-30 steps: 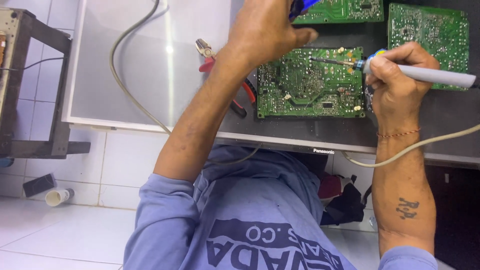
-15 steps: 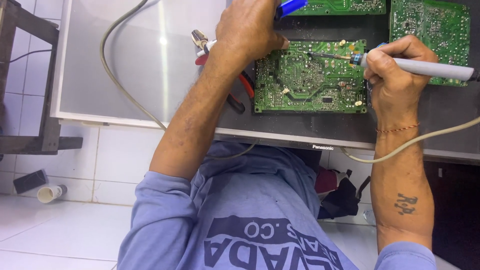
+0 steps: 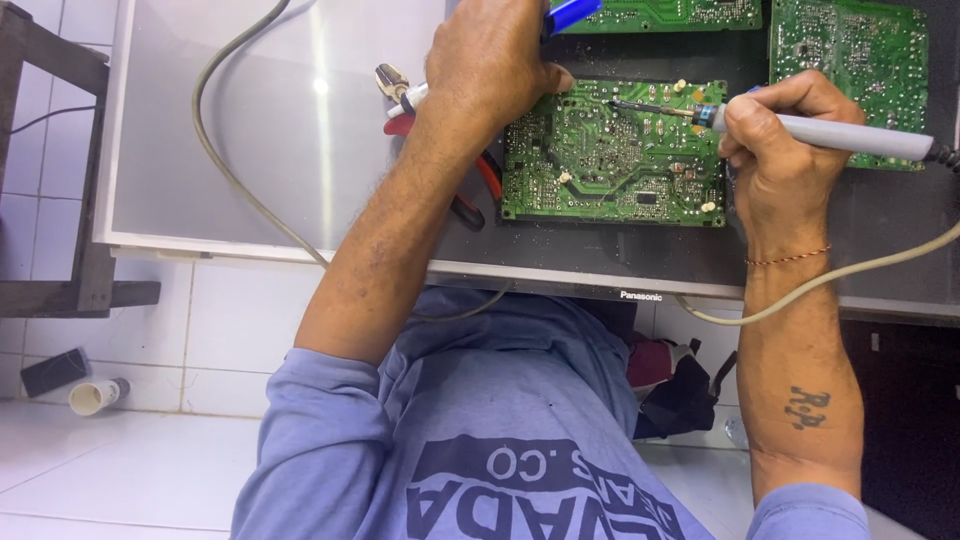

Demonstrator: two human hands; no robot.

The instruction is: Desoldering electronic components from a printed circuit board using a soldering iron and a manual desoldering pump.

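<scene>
1. Soldering iron (image 3: 830,135) is gripped pen-style in the right hand (image 3: 775,150), fingers wrapped tight round the grey handle, so the thin tip can be steered finely onto the green circuit board (image 3: 615,150).
2. Board is laid solder side up, right between the two hands, flat on the dark back panel (image 3: 620,255), which keeps it steady under the tip.
3. Left hand (image 3: 490,65) is closed over a blue-handled tool (image 3: 570,12) at the board's upper left corner. What kind of tool it is can't be told, since most of it is hidden by the fist. The hand seems to be pressed against the board's edge, likely so the board doesn't slide.
4. Red-handled pliers (image 3: 470,175) are left lying just under the left wrist, within easy reach.
5. Iron's cord (image 3: 850,275) is draped past the right forearm, off the work. Two more green boards (image 3: 850,50) are parked beyond the right hand, out of the way.
</scene>
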